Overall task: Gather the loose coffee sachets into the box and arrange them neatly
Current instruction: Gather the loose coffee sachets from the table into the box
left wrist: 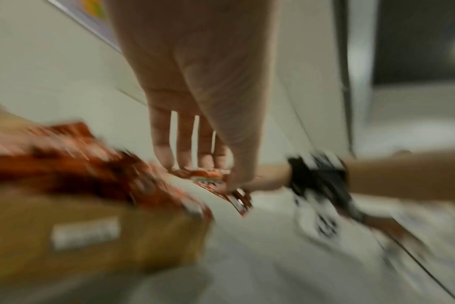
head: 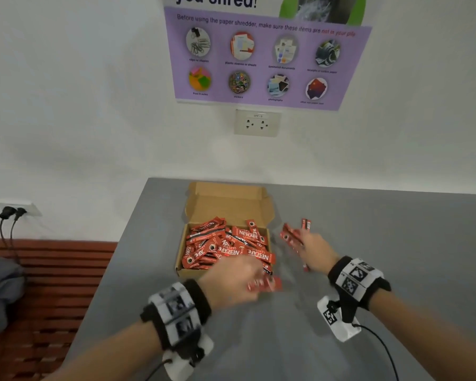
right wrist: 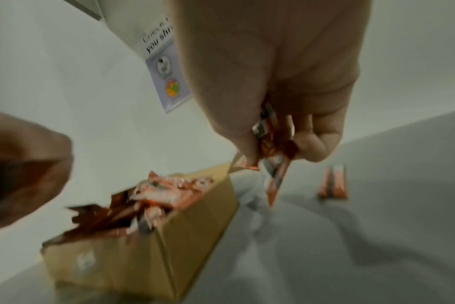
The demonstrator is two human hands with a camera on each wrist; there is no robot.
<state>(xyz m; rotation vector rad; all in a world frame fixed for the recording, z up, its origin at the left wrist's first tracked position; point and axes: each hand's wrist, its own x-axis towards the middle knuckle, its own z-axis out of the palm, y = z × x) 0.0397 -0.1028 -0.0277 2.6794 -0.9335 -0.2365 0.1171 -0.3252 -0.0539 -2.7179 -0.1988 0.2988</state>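
Note:
An open cardboard box heaped with red coffee sachets stands on the grey table. My left hand, blurred, hovers at the box's near right corner and pinches a few red sachets between fingers and thumb, the sachets visible in the left wrist view too. My right hand is right of the box and grips a bundle of sachets, with that bundle fanning out under the fingers. One loose sachet lies beyond it, the same sachet lying flat on the table.
The table ends at a white wall with a power socket and a purple poster. Left of the table sits a red slatted bench with a grey bag; plugged cables hang there.

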